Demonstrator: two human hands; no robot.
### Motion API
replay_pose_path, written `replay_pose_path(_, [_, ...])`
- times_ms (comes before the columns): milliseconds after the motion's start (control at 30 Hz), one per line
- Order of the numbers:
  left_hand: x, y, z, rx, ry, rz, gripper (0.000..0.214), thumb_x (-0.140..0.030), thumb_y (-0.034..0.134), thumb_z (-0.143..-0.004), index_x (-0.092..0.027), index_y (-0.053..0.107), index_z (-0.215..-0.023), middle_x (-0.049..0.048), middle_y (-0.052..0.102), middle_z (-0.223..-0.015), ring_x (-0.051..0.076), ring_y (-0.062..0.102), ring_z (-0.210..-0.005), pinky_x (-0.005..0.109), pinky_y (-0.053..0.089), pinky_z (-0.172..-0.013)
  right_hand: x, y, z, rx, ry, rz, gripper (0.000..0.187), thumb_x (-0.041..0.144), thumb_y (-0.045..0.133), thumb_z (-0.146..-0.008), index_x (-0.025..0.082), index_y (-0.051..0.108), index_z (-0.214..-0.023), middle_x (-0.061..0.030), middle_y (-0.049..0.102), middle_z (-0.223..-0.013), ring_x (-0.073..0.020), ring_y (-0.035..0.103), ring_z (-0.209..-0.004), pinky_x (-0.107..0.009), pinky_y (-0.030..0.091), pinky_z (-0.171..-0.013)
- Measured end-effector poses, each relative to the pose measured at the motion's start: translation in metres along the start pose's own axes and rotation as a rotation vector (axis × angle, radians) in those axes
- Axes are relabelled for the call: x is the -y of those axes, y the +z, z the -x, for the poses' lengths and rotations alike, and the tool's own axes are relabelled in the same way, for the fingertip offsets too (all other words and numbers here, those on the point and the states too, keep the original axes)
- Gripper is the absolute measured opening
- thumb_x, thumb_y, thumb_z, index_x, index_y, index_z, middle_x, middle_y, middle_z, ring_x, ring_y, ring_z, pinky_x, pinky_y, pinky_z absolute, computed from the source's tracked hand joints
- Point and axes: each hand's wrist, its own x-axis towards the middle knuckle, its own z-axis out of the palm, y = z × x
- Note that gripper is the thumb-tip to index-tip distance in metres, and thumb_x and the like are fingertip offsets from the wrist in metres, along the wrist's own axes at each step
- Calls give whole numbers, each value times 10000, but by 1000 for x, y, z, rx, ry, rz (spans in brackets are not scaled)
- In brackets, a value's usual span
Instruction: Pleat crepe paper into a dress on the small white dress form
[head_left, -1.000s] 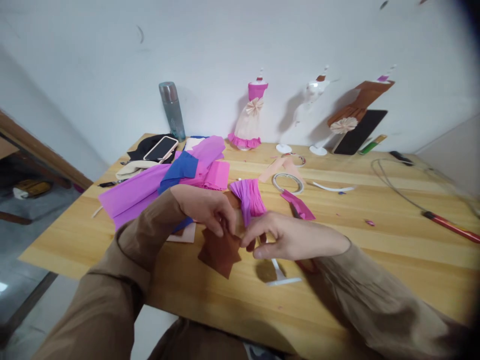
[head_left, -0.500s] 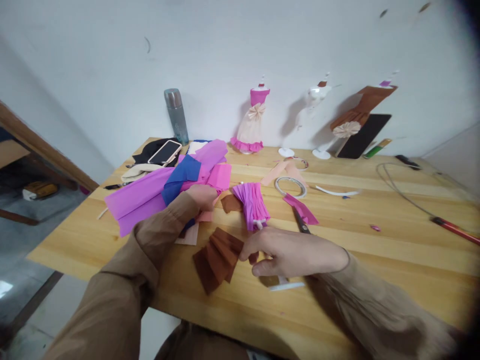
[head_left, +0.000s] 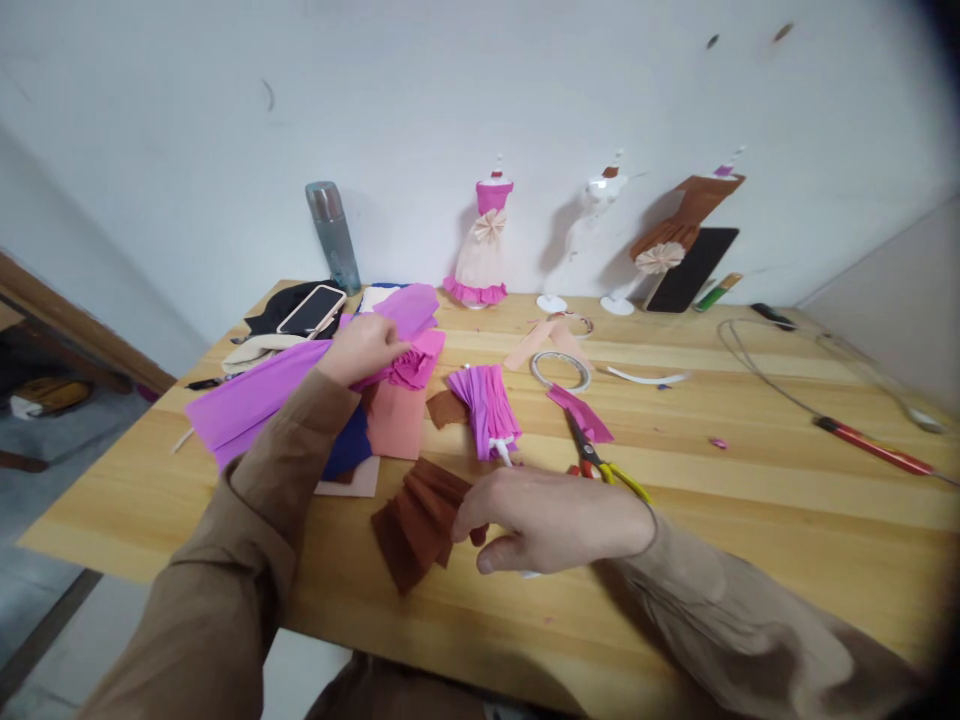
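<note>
My left hand point(head_left: 364, 348) is closed in a pinch at the bunched hot-pink crepe paper point(head_left: 414, 366) on the pile of coloured sheets. Blue paper point(head_left: 350, 442) and a salmon sheet point(head_left: 397, 420) lie below it. My right hand point(head_left: 551, 515) hovers low over the table, fingers loosely curled and thumb apart, at the right edge of a pleated brown paper piece point(head_left: 420, 520); its fingertips are partly hidden. Just beyond lies a gathered purple-pink crepe piece point(head_left: 486, 405). Scissors point(head_left: 592, 458) with yellow handles lie behind my right wrist, their blades partly under a magenta scrap point(head_left: 585, 412).
Along the wall stand a bottle point(head_left: 334, 240), a small dress form in a pink dress point(head_left: 487, 245), a bare white form point(head_left: 600, 200) and one in a brown dress point(head_left: 686, 220). A tape roll point(head_left: 560, 371), a phone point(head_left: 311, 310) and a red-handled corded tool point(head_left: 874, 447) lie on the table.
My left hand has moved up and left over the pile. The blue paper now lies lower, and the salmon sheet shows more. My right hand stays beside the brown piece. The view has shifted slightly.
</note>
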Motion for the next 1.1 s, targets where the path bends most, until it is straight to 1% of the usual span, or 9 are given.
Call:
replay_pose_path(133, [20, -2, -38, -255, -273, -9, 491, -487, 487, -907, -93, 601, -1177, 213, 656, -1212, 318, 608, -1133, 383, 461, -939, 1, 0, 1, 4, 42, 17, 260, 279, 679, -847, 231, 764, -1088, -48, 777, -976, -204, 695, -876, -295, 461, -778])
replay_pose_path(233, [30, 4, -63, 7, -277, -49, 766, -560, 614, -833, -60, 435, -1383, 260, 566, -1377, 324, 562, -1241, 356, 446, -981, 1, 1, 2, 5, 72, 24, 248, 287, 681, -838, 226, 768, -1062, -51, 775, -974, -219, 693, -892, -307, 454, -772])
replay_pose_path(300, [26, 13, -69, 85, -244, -56, 763, -499, 710, -781, -54, 479, -1356, 260, 601, -1341, 313, 598, -1210, 326, 462, -956, 0, 1, 1, 3, 78, 22, 234, 283, 685, -826, 216, 772, -1033, -54, 775, -961, -219, 693, -883, -302, 450, -755])
replay_pose_path(433, [-8, 42, -54, 90, -183, -112, 353, -221, 545, -916, -77, 618, -1231, 246, 679, -1199, 320, 642, -1165, 412, 473, -950, -3, 1, -1, -9, 58, 11, 244, 255, 678, -819, 213, 769, -1041, -51, 778, -951, -210, 697, -869, -293, 452, -751])
replay_pose_path(567, [-43, 64, -37, 99, -191, -167, 344, -78, 389, -948, -41, 653, -1166, 263, 693, -1087, 352, 663, -1114, 479, 519, -853, -3, 1, -3, -3, 63, 5, 268, 248, 683, -821, 225, 767, -1075, -51, 779, -943, -205, 699, -856, -293, 459, -755])
replay_pose_path(667, [-50, 69, -36, 129, -220, -195, 306, -135, 422, -976, -30, 646, -1156, 248, 672, -1118, 354, 650, -1114, 490, 544, -837, -3, 2, -5, 10, 71, 10, 247, 245, 680, -823, 220, 772, -1050, -55, 777, -943, -206, 698, -857, -291, 459, -752])
replay_pose_path(833, [-41, 64, -41, 153, -236, -193, 407, -380, 629, -922, -170, 577, -1267, 102, 610, -1270, 232, 633, -1074, 458, 562, -900, -7, 3, -7, 29, 84, 26, 245, 256, 675, -831, 223, 767, -1057, -52, 775, -931, -203, 694, -847, -284, 456, -748])
replay_pose_path(1000, [-18, 35, -48, 59, -220, -154, 336, -142, 396, -991, -62, 645, -1203, 222, 658, -1199, 285, 630, -1169, 409, 501, -964, -9, 3, -7, 28, 73, 40, 244, 246, 660, -828, 209, 771, -1042, -49, 774, -898, -194, 687, -803, -275, 441, -713])
replay_pose_path(1100, [5, 7, -62, -10, -265, -129, 354, -143, 433, -957, -59, 637, -1234, 257, 661, -1203, 320, 623, -1191, 420, 480, -984, -9, 3, -7, 28, 78, 38, 276, 262, 655, -834, 211, 766, -1082, -51, 779, -913, -198, 694, -818, -273, 443, -717])
